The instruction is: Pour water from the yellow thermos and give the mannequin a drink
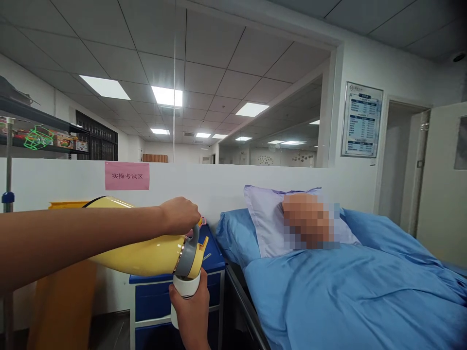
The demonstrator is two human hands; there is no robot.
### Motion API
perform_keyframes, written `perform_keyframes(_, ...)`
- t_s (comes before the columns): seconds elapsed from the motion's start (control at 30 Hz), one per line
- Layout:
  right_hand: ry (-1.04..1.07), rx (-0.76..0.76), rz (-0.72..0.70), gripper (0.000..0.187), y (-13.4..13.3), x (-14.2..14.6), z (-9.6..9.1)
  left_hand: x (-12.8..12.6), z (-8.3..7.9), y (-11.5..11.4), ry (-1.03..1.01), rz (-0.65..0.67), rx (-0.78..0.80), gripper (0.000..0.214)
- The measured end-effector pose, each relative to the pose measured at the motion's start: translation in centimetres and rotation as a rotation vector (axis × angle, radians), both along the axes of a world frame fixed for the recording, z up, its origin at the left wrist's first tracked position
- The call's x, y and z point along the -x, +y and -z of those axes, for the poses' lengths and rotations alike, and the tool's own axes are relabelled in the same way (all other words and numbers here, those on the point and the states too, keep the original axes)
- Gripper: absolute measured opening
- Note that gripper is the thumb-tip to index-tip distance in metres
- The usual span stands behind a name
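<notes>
Bedside scene, counted item by item.
There were two bare hands, one left hand [180, 215] and one right hand [190, 311]; one yellow flask [146, 255]; one white cup [186, 287]; one blue cabinet [153, 301]; one bed [346, 291] with one pillow [266, 218] and one person [308, 221] lying on it; one pink sign [127, 175]; one framed notice [362, 119].

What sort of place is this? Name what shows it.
Likely a hospital ward or nursing practice room: a bed with blue sheets and someone lying in it, a blue bedside cabinet, a wall chart. The left hand tips a yellow flask over a cup in the right hand.
</notes>
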State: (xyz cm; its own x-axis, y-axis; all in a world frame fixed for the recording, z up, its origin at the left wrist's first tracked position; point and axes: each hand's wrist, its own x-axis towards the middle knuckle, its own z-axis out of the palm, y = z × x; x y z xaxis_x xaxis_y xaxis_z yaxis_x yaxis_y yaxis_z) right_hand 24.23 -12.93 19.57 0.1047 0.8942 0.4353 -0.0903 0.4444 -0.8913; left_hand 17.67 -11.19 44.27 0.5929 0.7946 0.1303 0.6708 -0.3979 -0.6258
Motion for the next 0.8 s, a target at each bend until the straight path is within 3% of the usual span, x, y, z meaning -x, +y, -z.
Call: perform_keyframes(0.8, 0.102, -0.001, 0.050, 0.049, -0.13, 0.94, -0.33, -0.33, -0.41, -0.40, 0.038, -0.045, 0.004, 0.011)
